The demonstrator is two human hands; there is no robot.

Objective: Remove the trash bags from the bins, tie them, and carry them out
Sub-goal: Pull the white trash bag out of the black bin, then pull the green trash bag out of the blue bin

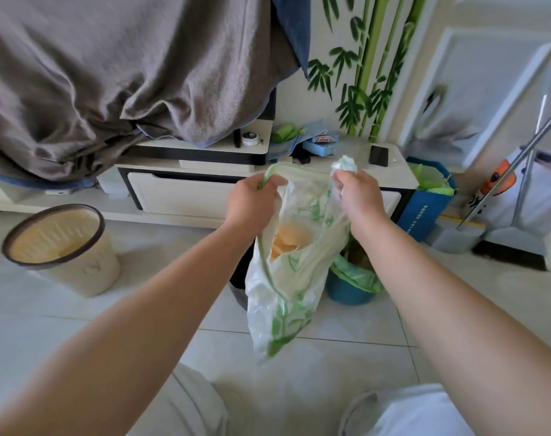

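Observation:
A white trash bag with green print [283, 303] hangs in the air in front of me, its mouth held apart. My left hand [253, 202] grips the green-edged rim on the left side. My right hand [357, 196] is closed on the bunched rim on the right. Orange and pale waste shows inside the bag. Behind the bag stands a dark bin [239, 278], mostly hidden. A small blue bin with a green liner [351, 284] sits on the floor just right of the bag. A cream bin with a dark rim [63, 247], with no liner, stands at the left.
A low white cabinet [205, 196] runs along the wall, with a phone [378, 155] and boxes on top. Grey cloth [110, 73] hangs over it at the left. A tall blue bin with a green liner [425, 202], a broom and a dustpan [507, 243] stand at the right.

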